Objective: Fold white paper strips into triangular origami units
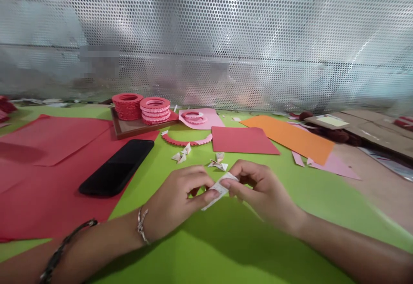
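A small strip of whitish paper (pixel 215 198), tilted and seemingly folded, is held between both hands above the green table. My left hand (pixel 184 196) pinches its lower left part between thumb and fingers. At the upper right end, my right hand (pixel 254 185) grips it the same way, thumb on top. Just beyond the fingers lie two small folded paper pieces with pointed tips, one folded piece (pixel 182 154) to the left and another folded piece (pixel 219 162) nearer the hands.
A black phone (pixel 118 168) rests on red paper sheets (pixel 64 202) at left. Stacked paper rings (pixel 155 111) stand on a brown tray (pixel 124 132). Beyond the hands are a scalloped strip (pixel 187 141), a red sheet (pixel 243 140) and an orange sheet (pixel 293 137). A perforated metal panel (pixel 206 38) closes the back.
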The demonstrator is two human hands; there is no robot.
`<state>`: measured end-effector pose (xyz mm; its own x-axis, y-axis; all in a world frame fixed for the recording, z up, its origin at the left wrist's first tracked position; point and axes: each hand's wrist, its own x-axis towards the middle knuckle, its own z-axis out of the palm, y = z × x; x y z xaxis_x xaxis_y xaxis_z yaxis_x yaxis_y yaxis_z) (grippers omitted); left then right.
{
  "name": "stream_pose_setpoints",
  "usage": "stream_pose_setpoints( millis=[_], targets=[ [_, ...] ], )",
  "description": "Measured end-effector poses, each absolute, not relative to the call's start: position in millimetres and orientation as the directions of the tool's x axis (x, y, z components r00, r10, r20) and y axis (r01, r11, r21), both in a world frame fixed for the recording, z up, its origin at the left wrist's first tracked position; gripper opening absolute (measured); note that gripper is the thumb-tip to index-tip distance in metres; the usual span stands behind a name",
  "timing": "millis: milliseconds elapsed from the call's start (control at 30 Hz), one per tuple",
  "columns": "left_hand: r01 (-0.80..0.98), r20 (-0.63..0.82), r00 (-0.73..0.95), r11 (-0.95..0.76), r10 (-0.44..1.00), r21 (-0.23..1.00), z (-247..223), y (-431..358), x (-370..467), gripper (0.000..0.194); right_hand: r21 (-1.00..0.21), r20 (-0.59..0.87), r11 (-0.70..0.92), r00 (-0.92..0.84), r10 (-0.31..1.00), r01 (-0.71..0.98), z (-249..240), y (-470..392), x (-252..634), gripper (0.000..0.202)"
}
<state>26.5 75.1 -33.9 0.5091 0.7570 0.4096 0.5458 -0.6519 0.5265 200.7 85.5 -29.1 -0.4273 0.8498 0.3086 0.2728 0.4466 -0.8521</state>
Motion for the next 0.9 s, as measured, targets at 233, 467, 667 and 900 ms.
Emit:
stream_pose_setpoints(
  millis=[233, 467, 667, 900],
  targets=[
    [0.489, 0.345, 0.428, -0.536, 0.835, 0.688, -33, 72, 30, 0.017, -0.86, 0.361, 0.47, -0.413, 0.836, 0.199, -27, 84, 200, 0.019],
    [0.383, 0.227, 0.346, -0.358, 0.91, 0.852, -31, 71, 31, 0.021, -0.947, 0.256, 0.317, -0.462, 0.849, 0.058, -36, 85, 195, 0.009],
    [0.396, 0.238, 0.317, -0.356, 0.918, 0.846, -36, 73, 32, 0.022, -0.934, 0.227, 0.32, -0.428, 0.875, 0.158, -37, 84, 195, 0.021],
    [0.424, 0.271, 0.302, -0.383, 0.914, 0.821, -37, 72, 32, 0.019, -0.851, 0.308, 0.455, -0.451, 0.838, 0.263, -36, 84, 196, 0.03]
  ],
)
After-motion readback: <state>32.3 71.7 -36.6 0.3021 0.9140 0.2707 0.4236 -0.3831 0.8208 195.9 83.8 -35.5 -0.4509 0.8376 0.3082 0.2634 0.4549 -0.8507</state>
